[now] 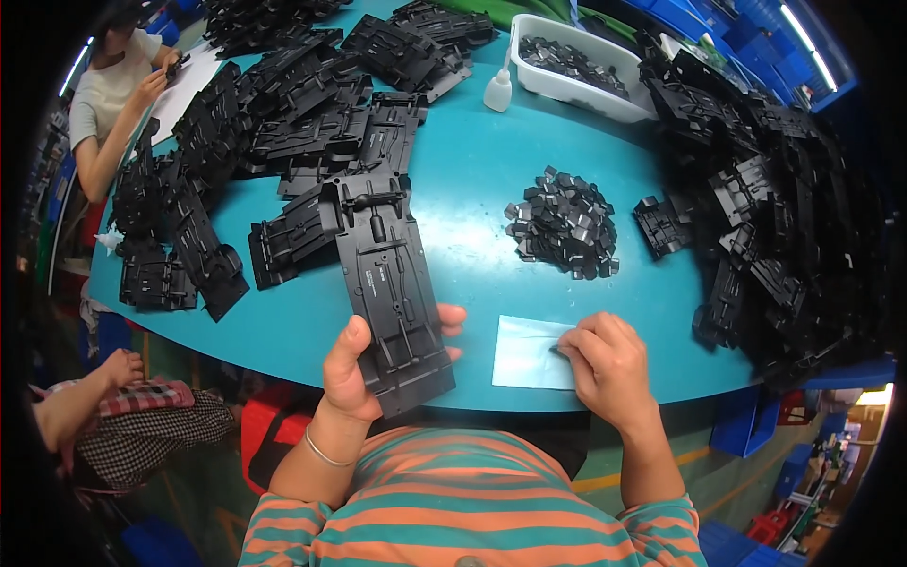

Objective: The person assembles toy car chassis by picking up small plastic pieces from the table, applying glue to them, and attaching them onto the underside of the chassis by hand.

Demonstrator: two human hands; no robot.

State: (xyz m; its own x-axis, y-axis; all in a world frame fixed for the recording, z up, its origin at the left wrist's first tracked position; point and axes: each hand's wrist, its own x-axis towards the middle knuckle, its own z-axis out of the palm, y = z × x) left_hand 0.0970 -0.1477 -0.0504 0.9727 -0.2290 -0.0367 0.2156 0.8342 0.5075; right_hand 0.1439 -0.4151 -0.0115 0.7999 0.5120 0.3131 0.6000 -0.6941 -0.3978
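My left hand (347, 370) is closed around the lower end of a long black plastic toy-car chassis (387, 274), thumb on one edge and fingertips at the other. It is tilted up off the table, its moulded ribs facing me. My right hand (612, 364) is pinched together over a pale blue-white sheet (522, 357) by the table's front edge. A small dark piece (556, 351) shows at its fingertips, too hidden to name. Beyond the sheet lies a heap of small black plastic pieces (567, 222).
Black chassis (312, 123) are piled at the left and back of the teal table (463, 189). More black parts (775, 208) stack high at the right. A white tub (529, 80) of small pieces and a white squeeze bottle (498, 92) stand behind. Other people (118, 85) sit at the left.
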